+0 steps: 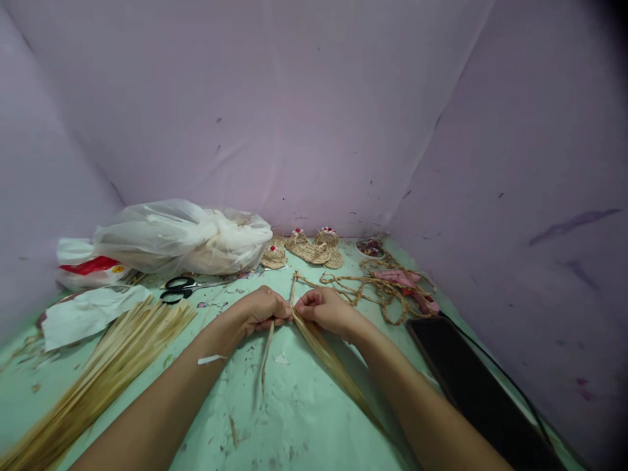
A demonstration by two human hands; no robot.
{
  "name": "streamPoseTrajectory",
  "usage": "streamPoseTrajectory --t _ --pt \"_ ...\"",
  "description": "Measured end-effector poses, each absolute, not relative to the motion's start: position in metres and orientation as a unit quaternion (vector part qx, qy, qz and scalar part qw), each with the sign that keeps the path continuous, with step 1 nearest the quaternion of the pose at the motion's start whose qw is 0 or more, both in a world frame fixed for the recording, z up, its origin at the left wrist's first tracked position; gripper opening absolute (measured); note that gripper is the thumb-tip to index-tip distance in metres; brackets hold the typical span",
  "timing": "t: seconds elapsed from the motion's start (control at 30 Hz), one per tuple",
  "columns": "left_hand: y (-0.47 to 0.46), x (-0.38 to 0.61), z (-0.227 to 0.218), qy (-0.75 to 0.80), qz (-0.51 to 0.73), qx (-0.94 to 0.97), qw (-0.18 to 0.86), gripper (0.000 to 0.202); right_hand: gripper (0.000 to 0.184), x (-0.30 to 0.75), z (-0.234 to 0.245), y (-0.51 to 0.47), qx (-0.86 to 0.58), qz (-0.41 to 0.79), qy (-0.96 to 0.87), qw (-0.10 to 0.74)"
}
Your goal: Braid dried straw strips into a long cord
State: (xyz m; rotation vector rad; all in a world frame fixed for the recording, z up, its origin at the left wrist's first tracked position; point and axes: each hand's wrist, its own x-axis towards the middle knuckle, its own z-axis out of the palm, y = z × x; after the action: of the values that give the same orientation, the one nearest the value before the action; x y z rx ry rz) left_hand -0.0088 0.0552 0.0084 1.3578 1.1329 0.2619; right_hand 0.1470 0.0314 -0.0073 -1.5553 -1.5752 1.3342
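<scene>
My left hand [267, 307] and my right hand [321, 309] meet over the middle of the table, fingertips almost touching. Both are closed in a pinch on straw-coloured plant fibre strips [333, 363]. A long, wide strip runs from my right fingers down toward the lower right. From under my left hand hangs a short, thin strip end [266, 360]. Just beyond the fingertips, a twisted or braided length of the fibre rises and joins a brown braided cord [346, 281] that lies in loops to the right.
A bundle of dry strips [112, 366] lies at left, near black-handled scissors [179, 288] and a filled plastic bag [181, 239]. Small woven slippers [309, 248] with red beads stand by the wall. A bowl of beads [370, 247], a pink-handled tool [407, 284] and a dark flat slab [471, 386] are at right.
</scene>
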Motion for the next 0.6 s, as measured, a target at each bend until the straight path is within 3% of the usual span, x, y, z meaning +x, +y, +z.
streamPoseTrajectory --t 0.27,0.43,0.6 --pt "0.0539 -0.0060 0.0118 0.511 0.109 0.585 0.620 0.012 0.003 0.1383 -0.0061 0.0295 -0.565 0.623 -0.458 0.289" --pt "0.0551 -0.0061 0.0098 0.517 0.107 0.590 0.610 0.012 0.006 0.1377 -0.0091 0.0325 -0.638 0.494 -0.534 0.251" --pt "0.0564 -0.0067 0.0080 0.508 0.109 0.609 0.599 0.013 0.009 0.1403 -0.0150 0.0377 -0.611 0.431 -0.626 0.222"
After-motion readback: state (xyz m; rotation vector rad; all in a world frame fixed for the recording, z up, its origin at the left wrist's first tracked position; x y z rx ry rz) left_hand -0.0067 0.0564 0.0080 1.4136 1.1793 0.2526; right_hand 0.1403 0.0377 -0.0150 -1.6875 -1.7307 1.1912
